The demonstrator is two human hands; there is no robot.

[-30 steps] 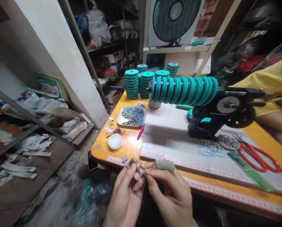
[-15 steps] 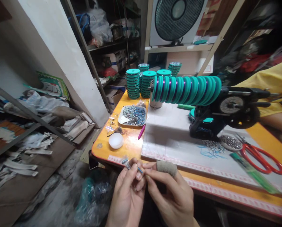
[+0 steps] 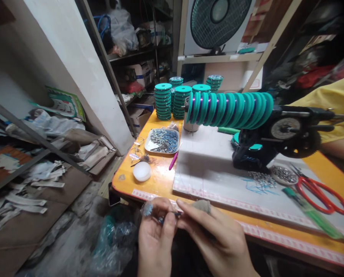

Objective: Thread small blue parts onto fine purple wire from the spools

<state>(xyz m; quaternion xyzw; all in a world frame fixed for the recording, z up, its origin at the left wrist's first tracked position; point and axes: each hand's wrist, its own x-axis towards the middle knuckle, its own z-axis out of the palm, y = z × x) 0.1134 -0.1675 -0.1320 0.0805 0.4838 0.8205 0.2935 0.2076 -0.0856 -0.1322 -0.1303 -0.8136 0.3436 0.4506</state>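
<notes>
My left hand (image 3: 156, 240) and my right hand (image 3: 218, 242) meet below the near edge of the orange table (image 3: 157, 181). The left fingers pinch a small bunch of thin blue-tipped pieces (image 3: 147, 209), blurred by motion. The right thumb and finger pinch one end of a small blue piece (image 3: 162, 220) against the left fingers. A grey fabric guard (image 3: 202, 206) covers one right finger. A black winding machine (image 3: 276, 138) on the white board (image 3: 212, 169) carries a row of teal spools (image 3: 229, 109).
Stacks of teal spools (image 3: 172, 100) stand at the far table end, with a tray of small blue parts (image 3: 162, 140) and a white lid (image 3: 141, 171) nearby. Red scissors (image 3: 319, 192) and a green tool (image 3: 310, 211) lie right. Another person in yellow (image 3: 333, 104) sits right. Cluttered shelves are left.
Both hands have dropped lower and turned; the blue-tipped bunch moved down and left and now looks blurred. The right fingers have closed over the left fingertips.
</notes>
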